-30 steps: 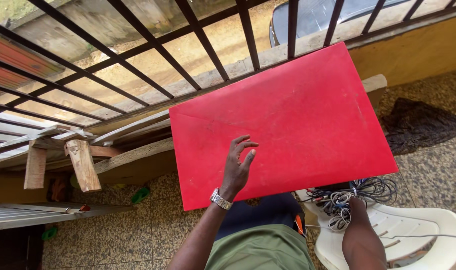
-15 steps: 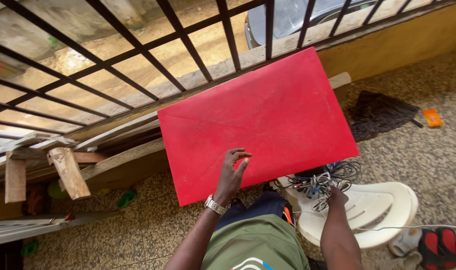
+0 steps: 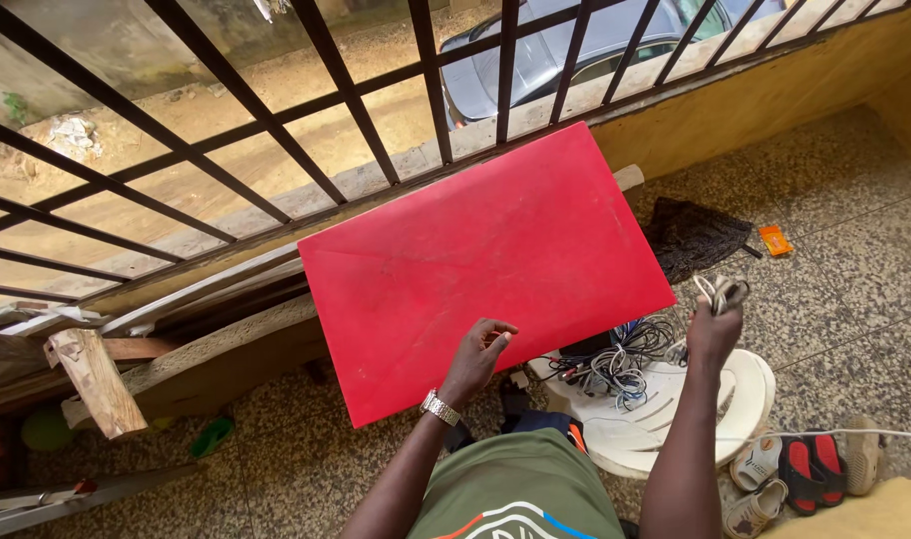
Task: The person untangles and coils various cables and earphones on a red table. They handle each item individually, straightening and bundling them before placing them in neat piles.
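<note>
A bare red tabletop [image 3: 475, 265] stands in front of me by the barred railing. My left hand [image 3: 478, 357], with a metal watch on the wrist, rests at the table's near edge with its fingers curled and nothing in them. My right hand [image 3: 716, 324] is raised to the right of the table and grips a small bundle of grey cable [image 3: 723, 291]. Below it a tangle of cables [image 3: 615, 367] lies on a white plastic chair [image 3: 725, 399].
Dark metal bars [image 3: 436, 90] close off the balcony, with a car [image 3: 545, 55] beyond. Wooden planks [image 3: 126, 344] lean at the left. A dark cloth [image 3: 693, 238] and an orange packet [image 3: 775, 240] lie on the speckled floor. Sandals [image 3: 805, 467] sit at the right.
My right hand has lifted off the cable tangle on the chair with a small bundle in it. My left hand slid toward the table's near edge. The view has tilted down and right.
</note>
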